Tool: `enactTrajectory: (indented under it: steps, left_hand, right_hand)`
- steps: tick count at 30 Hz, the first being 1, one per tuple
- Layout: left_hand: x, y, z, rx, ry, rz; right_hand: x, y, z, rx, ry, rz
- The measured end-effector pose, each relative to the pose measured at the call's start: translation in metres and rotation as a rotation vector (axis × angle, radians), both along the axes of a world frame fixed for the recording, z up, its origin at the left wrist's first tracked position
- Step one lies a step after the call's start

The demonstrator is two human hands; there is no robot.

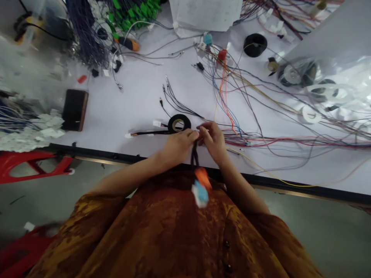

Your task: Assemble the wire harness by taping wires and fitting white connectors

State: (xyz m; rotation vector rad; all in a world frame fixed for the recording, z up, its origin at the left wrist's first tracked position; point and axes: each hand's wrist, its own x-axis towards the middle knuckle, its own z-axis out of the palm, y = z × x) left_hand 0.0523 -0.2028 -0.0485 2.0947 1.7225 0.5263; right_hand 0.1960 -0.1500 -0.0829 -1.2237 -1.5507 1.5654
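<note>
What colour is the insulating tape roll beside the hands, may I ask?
The insulating tape roll is black, best seen in the head view.

We have the tabletop (116,112) before us, with our left hand (179,146) and right hand (213,141) side by side at its near edge and a cable bundle (194,156) between them, hanging over that edge. Just behind the left hand lies a roll of tape (179,123), with a phone (75,110) well to its left and a screwdriver (126,43) and sheets of paper (205,13) toward the far side. Loose wires (278,135) spread right of the hands toward a plastic bag (342,50), and a stool (34,166) stands on the floor (319,231) left of the tabletop's near edge.
</note>
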Motion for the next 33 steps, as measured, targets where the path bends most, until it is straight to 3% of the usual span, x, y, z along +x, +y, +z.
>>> enactTrajectory:
  steps: [4,7,9,11,17,21,23,25,30,33]
  left_hand:
    - [0.002,-0.018,-0.013,0.109,0.089,-0.156]
    - [-0.011,-0.019,-0.028,0.190,-0.215,0.009]
    - [-0.019,-0.016,-0.038,0.170,-0.474,0.232]
    - [-0.023,-0.012,-0.046,0.099,-0.656,0.351]
    - [-0.018,0.001,-0.054,0.066,-0.753,0.292]
    - [-0.014,0.008,-0.048,-0.009,-0.791,0.354]
    - [-0.015,0.012,-0.041,-0.032,-0.735,0.356]
    - [-0.015,0.016,-0.034,-0.024,-0.589,0.345]
    - [-0.010,0.029,-0.014,-0.035,-0.223,0.235]
    - [0.003,0.033,-0.004,-0.096,-0.061,0.144]
  right_hand:
    - [-0.015,0.041,-0.001,-0.023,-0.096,0.157]
    - [-0.014,0.049,-0.006,-0.040,-0.144,0.123]
    - [-0.004,0.047,-0.010,-0.018,-0.157,0.044]
    - [0.009,0.042,-0.012,0.040,-0.169,-0.026]
    - [0.030,0.026,-0.002,-0.059,-0.176,-0.103]
    - [0.037,0.002,0.007,0.255,-0.215,-0.055]
    - [0.039,-0.014,0.006,0.331,-0.223,-0.008]
    - [0.038,-0.030,0.002,0.301,-0.207,0.028]
    - [0.018,-0.060,-0.012,0.123,-0.144,0.057]
    - [0.001,-0.071,-0.019,-0.031,0.013,0.171]
